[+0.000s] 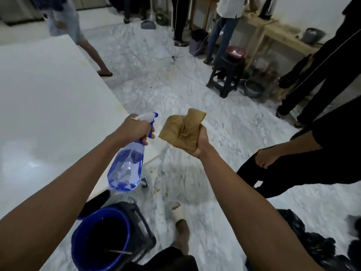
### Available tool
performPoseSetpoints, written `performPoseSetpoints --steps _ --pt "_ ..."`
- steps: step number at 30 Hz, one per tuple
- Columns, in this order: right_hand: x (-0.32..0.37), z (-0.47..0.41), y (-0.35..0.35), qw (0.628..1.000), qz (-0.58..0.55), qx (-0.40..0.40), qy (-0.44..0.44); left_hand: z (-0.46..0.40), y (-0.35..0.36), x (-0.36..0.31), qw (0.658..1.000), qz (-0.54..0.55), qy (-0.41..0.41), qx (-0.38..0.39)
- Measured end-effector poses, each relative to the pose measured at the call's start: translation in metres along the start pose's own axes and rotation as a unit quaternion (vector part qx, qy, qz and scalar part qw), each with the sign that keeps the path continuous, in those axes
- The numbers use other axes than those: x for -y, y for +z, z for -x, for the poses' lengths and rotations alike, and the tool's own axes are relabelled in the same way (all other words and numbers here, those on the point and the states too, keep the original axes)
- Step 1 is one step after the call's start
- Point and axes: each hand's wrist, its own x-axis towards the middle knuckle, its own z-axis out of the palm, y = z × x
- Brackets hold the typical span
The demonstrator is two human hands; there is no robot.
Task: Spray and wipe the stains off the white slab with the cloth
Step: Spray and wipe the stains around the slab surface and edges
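Observation:
The white slab (48, 98) fills the left of the view, with faint yellowish marks near its right edge. My left hand (134, 129) grips the neck of a clear blue spray bottle (127, 169) with a white and blue trigger head, held over the slab's right edge. My right hand (201, 141) holds a crumpled tan cloth (183, 130) in the air just right of the bottle's nozzle, above the floor and off the slab.
A blue bucket (78, 237) on a black stool stands below my arms. A person in black crouches at right (293, 163), and others stand at the back near a black stool (226, 75) and a wooden bench (283, 34). Black bags (312, 243) lie at lower right.

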Motion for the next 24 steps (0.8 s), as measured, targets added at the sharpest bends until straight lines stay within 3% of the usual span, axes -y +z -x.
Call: performPoseSetpoints --steps 6,11,21,24 --pt "0.076 -0.140 -0.010 0.995 0.077 -0.057 0.006 -0.137 -0.004 -0.059 0.999 -0.008 0.000 -0.041" --pt "0.142 -0.227 0.025 0.997 0.053 0.047 0.042 -0.224 -0.020 -0.114 0.998 -0.014 -0.007 -0.062" --pt "0.205 -0.475 0.106 0.982 0.110 0.094 0.118 -0.404 -0.095 -0.179 0.983 0.050 -0.049 -0.169" --pt "0.225 -0.550 0.139 0.959 0.122 0.192 0.167 -0.458 -0.124 -0.196 0.969 0.070 -0.066 -0.227"
